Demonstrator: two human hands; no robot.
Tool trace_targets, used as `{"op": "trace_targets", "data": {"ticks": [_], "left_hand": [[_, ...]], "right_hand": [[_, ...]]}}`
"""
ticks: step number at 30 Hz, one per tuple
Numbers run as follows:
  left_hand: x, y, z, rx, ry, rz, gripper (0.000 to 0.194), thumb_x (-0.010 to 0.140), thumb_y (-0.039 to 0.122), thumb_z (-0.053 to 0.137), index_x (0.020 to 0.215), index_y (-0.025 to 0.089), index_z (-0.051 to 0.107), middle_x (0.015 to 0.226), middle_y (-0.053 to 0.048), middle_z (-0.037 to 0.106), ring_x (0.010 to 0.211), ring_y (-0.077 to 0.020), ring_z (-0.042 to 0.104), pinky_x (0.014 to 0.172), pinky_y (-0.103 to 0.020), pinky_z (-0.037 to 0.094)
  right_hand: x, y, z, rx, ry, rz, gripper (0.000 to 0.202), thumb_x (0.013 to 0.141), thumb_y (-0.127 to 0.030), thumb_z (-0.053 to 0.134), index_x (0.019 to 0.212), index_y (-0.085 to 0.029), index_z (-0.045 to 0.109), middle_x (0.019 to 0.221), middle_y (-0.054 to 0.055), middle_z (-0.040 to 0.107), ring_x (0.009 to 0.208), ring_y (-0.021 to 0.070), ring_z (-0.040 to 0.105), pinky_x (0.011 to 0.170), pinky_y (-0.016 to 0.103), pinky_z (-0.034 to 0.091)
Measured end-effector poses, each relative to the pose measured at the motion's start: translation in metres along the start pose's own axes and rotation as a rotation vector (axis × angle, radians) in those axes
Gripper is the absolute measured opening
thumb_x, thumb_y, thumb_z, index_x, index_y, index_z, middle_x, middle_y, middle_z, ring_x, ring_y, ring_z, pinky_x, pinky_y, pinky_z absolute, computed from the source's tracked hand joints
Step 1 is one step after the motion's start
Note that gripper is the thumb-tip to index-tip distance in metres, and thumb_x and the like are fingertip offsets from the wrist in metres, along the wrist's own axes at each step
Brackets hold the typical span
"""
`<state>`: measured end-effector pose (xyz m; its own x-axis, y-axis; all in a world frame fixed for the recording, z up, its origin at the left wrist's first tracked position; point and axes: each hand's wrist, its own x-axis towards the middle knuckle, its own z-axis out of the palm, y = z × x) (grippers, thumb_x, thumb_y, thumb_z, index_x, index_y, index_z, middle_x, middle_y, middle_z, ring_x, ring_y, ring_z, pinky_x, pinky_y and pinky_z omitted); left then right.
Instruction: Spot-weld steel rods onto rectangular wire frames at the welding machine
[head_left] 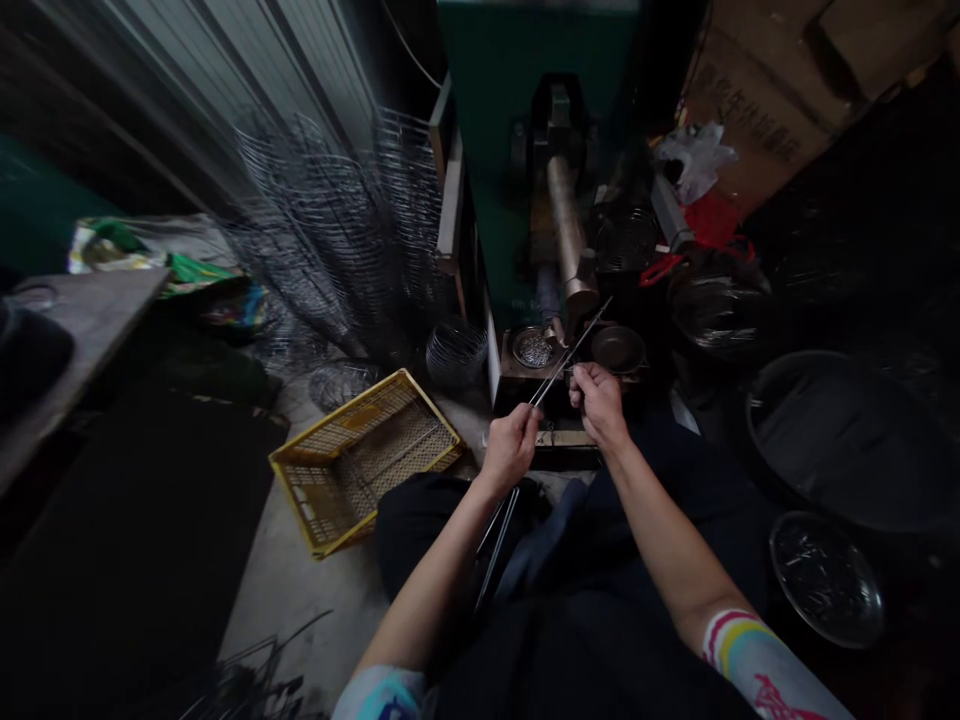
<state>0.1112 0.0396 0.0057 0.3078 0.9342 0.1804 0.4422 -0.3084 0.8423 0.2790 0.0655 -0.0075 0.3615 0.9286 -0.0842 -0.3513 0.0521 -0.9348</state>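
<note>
Dim workshop floor [296, 600] around a green machine [480, 60]: wire held up near its arm

Stacks of wire frames [322, 210] stand on the far left, and a yellow crate [390, 460] sits near them, left of the person's knees. In the middle, a long, thin wire piece [577, 343] is held above the ledge of the machine, just beside the lower end of its thick metal arm [566, 225]. The left hand [510, 445] is closed around the wire, thumb pressed on top. Farther along, the right hand [598, 403] has thumb and forefinger pressed together, seemingly pinching something small beside the wire (too small to tell what).

For good handling, I would judge, the left grip should stay firm and the wire level, with the right fingertips doing the fine placing, well clear of the machine's contact points.

The long axis runs diagonally, from near left to far right, the free tip pointing far right. Two wires also show nearer, by the left forearm, leaning the same way; whether they join the held piece is hidden. A dish of small metal bits [516, 340] lies left of the tip.
</note>
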Motion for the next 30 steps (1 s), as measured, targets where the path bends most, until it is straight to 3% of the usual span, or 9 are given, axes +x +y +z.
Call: {"op": "trace_targets", "data": {"ticks": [30], "left_hand": [[0.016,0.001,-0.008,-0.044,0.006,-0.048,0.027,0.092,0.029,0.043,0.078,0.017,0.063,0.053,0.004,0.044,0.049,-0.0108,0.040,0.051,-0.023,0.031]], "right_hand": [[0.014,-0.011,0.011,-0.004,-0.053,-0.001,0.029,0.074,-0.044,0.072,0.071,-0.019,0.056,0.055,-0.005,0.049,0.042,0.0049,0.039,0.037,0.018,0.029]]}}
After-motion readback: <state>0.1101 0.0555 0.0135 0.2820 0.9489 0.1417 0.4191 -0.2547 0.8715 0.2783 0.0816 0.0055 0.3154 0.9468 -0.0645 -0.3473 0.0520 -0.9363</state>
